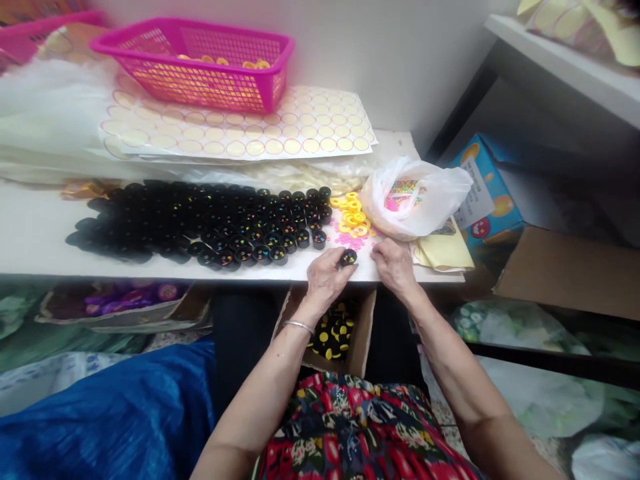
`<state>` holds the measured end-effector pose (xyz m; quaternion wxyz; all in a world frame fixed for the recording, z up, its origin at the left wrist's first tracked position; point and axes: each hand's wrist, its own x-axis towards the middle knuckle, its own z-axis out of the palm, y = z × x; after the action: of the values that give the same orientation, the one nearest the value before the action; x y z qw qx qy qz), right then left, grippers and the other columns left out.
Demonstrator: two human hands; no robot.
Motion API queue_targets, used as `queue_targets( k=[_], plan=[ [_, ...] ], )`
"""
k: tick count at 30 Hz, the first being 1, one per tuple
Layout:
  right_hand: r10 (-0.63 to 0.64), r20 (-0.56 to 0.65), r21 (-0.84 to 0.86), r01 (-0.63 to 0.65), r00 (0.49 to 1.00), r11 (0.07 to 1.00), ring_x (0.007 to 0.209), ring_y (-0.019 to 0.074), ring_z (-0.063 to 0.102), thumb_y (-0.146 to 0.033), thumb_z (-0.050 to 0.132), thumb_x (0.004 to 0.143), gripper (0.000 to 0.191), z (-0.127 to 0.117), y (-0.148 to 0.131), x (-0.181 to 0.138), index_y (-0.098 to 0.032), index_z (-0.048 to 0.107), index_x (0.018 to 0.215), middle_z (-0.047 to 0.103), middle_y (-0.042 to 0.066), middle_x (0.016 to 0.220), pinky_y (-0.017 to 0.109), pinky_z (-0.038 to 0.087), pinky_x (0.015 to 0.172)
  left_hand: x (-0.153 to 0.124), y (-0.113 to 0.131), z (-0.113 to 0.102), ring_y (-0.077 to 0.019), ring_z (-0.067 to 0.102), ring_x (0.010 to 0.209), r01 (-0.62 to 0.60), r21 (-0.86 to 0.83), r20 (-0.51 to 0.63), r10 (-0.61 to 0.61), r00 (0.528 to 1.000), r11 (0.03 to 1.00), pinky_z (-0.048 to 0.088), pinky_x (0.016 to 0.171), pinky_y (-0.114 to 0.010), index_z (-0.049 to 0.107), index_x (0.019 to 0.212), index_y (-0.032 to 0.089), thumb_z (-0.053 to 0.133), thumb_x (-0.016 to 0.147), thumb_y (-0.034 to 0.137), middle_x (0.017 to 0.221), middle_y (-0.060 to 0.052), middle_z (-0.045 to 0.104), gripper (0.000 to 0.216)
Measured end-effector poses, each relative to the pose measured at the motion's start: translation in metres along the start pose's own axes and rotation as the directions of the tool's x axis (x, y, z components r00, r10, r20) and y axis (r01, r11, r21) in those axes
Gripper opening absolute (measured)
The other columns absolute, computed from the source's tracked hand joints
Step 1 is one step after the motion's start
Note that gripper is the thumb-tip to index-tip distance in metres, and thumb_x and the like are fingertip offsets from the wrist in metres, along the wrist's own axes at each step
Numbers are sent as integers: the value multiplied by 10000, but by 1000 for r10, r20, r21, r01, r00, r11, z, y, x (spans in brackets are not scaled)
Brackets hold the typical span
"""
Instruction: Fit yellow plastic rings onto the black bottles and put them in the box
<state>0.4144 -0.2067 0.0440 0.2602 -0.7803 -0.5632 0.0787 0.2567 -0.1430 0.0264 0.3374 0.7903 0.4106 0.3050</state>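
My left hand (325, 272) is closed around a small round black cup (349, 257) with colored bits inside, at the table's front edge. Just to its right, my right hand (393, 264) has its fingertips pinched together near scattered pink beads (350, 240); whether something tiny is between them cannot be made out. Behind both hands lies a pile of yellow rings (353, 215). Rows of similar black cups (245, 250), many with colored beads inside, stand on the left. A white plastic bag (440, 207) of multicolored beads sits open behind my right hand.
A pink basket (273, 80) with yellow pieces stands on sheets of round stickers (345, 120) at the back. Below the table edge, a cardboard box (363, 333) between my legs holds black-and-yellow pieces. A blue carton (493, 190) and a shelf (565, 63) are at right.
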Motion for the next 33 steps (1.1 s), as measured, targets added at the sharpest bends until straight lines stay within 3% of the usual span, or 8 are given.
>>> queue_targets(
  k=[4,7,16,20,25,27,29,33],
  plan=[
    [-162,-93,226,179,982,957,774,159,530,-228,476,830,139,3,-17,1,-185,602,787,555,35,802,262,413,714,0,0,1,-93,477,627,6,18,10,-6,1000,1000,357,589,-201,638,878,210,611,720,343,715,28,564,208],
    [-275,-96,268,291,957,918,761,168,520,-193,517,802,119,4,-28,7,-192,602,718,551,30,753,277,410,703,0,0,0,-96,481,635,-9,42,14,8,1000,999,353,584,-202,633,870,214,588,721,285,716,30,565,172],
    [-365,52,54,362,929,930,672,145,473,-143,495,790,196,-4,-38,17,-166,608,632,516,30,682,256,346,599,-1,-1,0,-107,499,661,-26,38,19,25,1000,999,363,585,-202,631,886,218,556,715,241,740,20,581,189],
    [-361,148,-73,374,921,925,656,143,447,-113,480,776,209,-6,-45,19,-155,589,603,503,33,656,260,309,581,-1,-2,-1,-116,517,685,-26,10,18,26,999,1000,375,601,-206,639,929,224,564,713,233,771,13,607,228],
    [-352,178,-146,379,919,914,628,143,427,-112,489,744,179,-3,-51,22,-150,594,605,506,42,649,264,284,550,0,-1,-2,-130,537,724,-40,-14,15,40,999,999,390,651,-217,643,914,219,575,717,239,808,2,627,209],
    [-336,171,-90,354,926,931,629,140,442,-113,501,733,176,-2,-50,23,-150,602,594,511,39,646,259,302,555,0,-1,-2,-132,537,723,-33,-12,5,33,999,999,387,647,-219,643,920,222,575,714,238,812,0,627,217],
    [-305,128,77,297,944,952,626,130,469,-120,518,730,165,-1,-46,22,-155,619,604,522,26,645,248,341,570,1,-1,-2,-129,530,713,-27,-4,4,27,1000,1000,380,629,-215,640,934,227,569,709,224,811,2,621,235],
    [-216,-2,463,192,976,865,643,132,537,-185,563,731,102,3,-28,24,-165,659,703,586,8,670,256,429,622,1,-2,-2,-109,493,649,-42,13,5,42,999,999,344,574,-204,637,876,214,562,722,254,724,14,572,176]
  ],
)
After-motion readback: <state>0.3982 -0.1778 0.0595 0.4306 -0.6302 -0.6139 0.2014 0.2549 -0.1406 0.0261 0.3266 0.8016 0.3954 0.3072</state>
